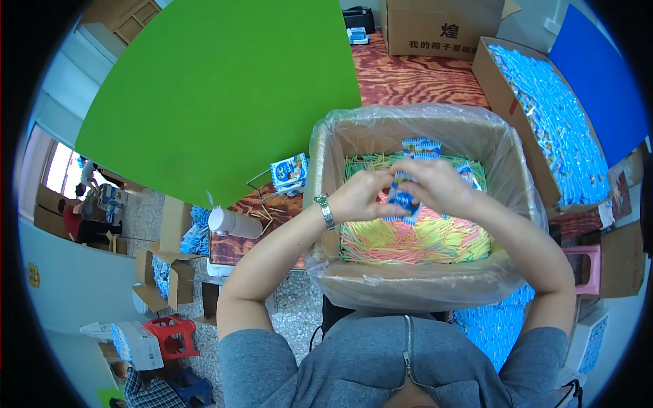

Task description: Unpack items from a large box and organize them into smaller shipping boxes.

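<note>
Fingers of the left hand [368,195] and the right hand [445,188] are drawn in narrow, pinching from either side a small blue-and-white glossy plastic packet [404,202]. That packet is held above the loose thin pink, yellow and green sticks [371,234] inside a large brown cardboard box with a clear plastic liner [408,285]. The fingers hide part of it, so whether it is sealed or open cannot be told.

Handling of this one looks unfinished, since both hands are on it. Two similar blue-and-white packets [422,147] lie on the sticks just beyond the hands, released. Plenty of loose sticks remain, spread across the box from side to side; their depth does not show.

To the left, another blue-and-white packet [289,170] lies on the red wood-grained worktop [401,81], with a few loose sticks [273,217] near it and a white plastic bottle [235,223] beside those. At the right, a long open brown cardboard carton [505,102] is heaped with light-blue packets [564,129]. Much appears gathered there, though whether those are finished or waiting cannot be judged.
</note>
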Demonstrator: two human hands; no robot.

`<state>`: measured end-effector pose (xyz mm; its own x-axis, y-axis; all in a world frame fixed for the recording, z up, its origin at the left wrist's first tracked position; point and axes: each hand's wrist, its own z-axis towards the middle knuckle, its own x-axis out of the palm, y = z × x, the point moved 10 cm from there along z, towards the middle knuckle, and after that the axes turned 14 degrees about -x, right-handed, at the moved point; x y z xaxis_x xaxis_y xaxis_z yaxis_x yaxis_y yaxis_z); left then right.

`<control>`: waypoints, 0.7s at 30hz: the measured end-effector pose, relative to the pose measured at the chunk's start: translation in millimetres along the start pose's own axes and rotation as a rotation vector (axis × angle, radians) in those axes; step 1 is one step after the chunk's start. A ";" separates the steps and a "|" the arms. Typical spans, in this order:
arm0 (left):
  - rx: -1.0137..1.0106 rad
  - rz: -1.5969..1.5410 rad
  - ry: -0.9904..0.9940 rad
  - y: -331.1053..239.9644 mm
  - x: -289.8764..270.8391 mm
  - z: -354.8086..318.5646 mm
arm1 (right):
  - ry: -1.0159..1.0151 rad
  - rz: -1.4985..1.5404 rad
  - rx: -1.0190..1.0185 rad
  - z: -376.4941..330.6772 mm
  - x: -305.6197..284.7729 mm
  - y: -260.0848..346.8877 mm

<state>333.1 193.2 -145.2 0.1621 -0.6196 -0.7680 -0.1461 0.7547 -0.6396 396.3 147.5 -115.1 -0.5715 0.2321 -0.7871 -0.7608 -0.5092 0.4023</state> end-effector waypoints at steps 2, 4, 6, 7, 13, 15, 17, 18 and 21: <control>0.067 0.060 -0.051 -5.1 0.5 -5.9 | 0.061 0.051 0.057 -10.8 20.4 -8.9; 0.050 0.326 -0.279 -4.6 -11.8 -14.7 | 0.273 -0.128 0.182 -26.8 45.0 -22.4; 0.024 0.410 -0.390 -7.5 -24.9 -11.9 | 0.297 -0.162 0.146 -36.9 58.7 -22.5; 0.011 0.611 -0.655 -21.2 -53.2 -18.4 | 0.325 -0.191 0.112 -40.6 67.2 -21.0; -0.621 0.646 -0.655 83.3 -97.3 -28.9 | 0.463 -0.217 0.051 -40.9 87.8 -7.4; -0.791 0.256 -0.434 121.7 -84.2 -26.2 | 0.415 -0.231 0.007 -51.4 97.7 -12.5; -0.708 0.137 -0.477 132.3 -87.2 -33.1 | 0.363 -0.244 -0.045 -51.3 97.3 -4.4; -0.620 0.019 -0.524 133.6 -90.1 -35.6 | 0.410 -0.257 -0.064 -54.4 100.1 -0.9; -0.556 -0.168 -0.523 157.2 -89.2 -40.0 | 0.497 -0.279 -0.075 -59.2 105.2 -0.1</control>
<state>256.6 358.5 -178.5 0.6441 -0.4291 -0.6333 -0.5243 0.3552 -0.7739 354.4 122.9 -225.6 -0.1256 -0.0419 -0.9912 -0.8281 -0.5458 0.1280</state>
